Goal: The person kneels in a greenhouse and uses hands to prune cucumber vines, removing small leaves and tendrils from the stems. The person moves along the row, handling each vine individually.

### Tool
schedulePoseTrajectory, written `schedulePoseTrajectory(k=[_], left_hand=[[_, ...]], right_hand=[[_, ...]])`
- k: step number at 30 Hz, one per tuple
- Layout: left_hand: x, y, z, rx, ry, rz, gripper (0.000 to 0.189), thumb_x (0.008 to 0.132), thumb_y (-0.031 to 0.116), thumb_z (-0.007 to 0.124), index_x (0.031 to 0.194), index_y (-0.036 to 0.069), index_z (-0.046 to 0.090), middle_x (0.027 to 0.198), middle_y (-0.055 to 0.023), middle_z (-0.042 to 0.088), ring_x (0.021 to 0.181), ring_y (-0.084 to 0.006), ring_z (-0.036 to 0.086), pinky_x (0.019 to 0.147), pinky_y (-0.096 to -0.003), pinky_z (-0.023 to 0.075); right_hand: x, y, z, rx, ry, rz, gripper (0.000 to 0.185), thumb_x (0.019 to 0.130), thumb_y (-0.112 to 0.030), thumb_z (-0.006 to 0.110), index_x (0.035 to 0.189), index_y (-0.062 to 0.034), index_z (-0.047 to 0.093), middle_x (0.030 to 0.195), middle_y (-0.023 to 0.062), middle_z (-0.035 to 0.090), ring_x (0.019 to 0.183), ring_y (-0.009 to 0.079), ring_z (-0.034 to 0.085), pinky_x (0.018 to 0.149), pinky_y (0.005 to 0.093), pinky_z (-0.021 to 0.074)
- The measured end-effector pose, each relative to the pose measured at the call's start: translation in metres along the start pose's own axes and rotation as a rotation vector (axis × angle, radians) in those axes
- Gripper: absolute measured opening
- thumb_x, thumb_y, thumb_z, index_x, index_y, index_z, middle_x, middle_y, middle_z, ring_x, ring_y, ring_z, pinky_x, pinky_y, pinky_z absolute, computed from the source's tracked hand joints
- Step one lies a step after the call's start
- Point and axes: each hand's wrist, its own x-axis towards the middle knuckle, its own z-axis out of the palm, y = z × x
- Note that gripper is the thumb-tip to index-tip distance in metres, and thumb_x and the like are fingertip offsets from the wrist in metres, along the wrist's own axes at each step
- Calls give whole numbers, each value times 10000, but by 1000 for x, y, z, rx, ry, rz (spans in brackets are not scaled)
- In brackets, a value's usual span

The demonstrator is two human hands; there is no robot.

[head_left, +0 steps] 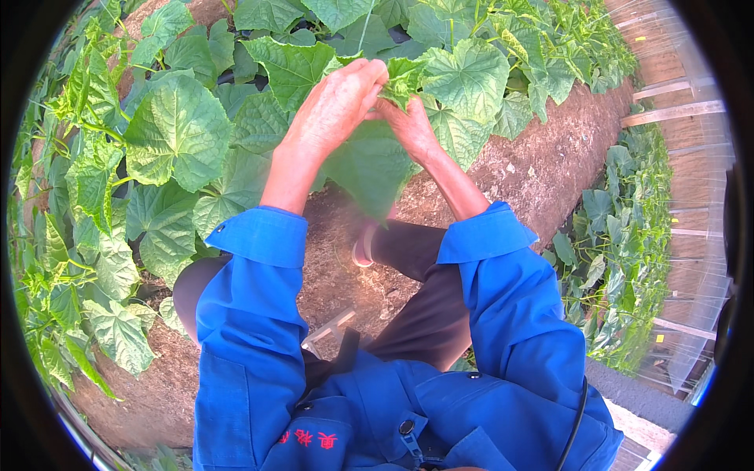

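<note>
My left hand [339,97] and my right hand [412,126] meet at the top of a cucumber vine, their fingers closed together around its shoot. A crinkled young leaf [405,78] of that shoot sticks out between them, by the right thumb. Just above the left knuckles, a thin pale string [366,25] runs upward. Beneath both wrists hangs a large, blurred cucumber leaf [371,168]. My hands cover the stem at the grip, and most fingertips are hidden.
Dense cucumber plants [177,129] fill the left and far side. Bare soil [530,153] runs between rows, with another plant row [624,247] at right. Wooden slats [674,113] and clear plastic film [695,306] stand beyond. A light-coloured frame [330,329] shows between my legs.
</note>
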Motion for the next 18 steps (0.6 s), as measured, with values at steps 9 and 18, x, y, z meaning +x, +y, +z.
schedulePoseTrajectory(k=[9,18], left_hand=[[2,-17,6,138,59,103,128,905,67,574,953,47,457,776,-129,496,690,-301,514,630,-395,434],[4,6,-39,-273,324,-211,103,959,69,591,1057,41,607,906,-27,675,616,-53,562,557,-214,458]], right_hand=[[1,-6,1,-140,5,84,229,959,-68,575,1163,-27,672,1074,22,688,893,100,642,783,285,573],[34,-11,-18,7,280,140,144,904,-138,697,1008,-40,715,1079,95,702,878,155,667,764,281,610]])
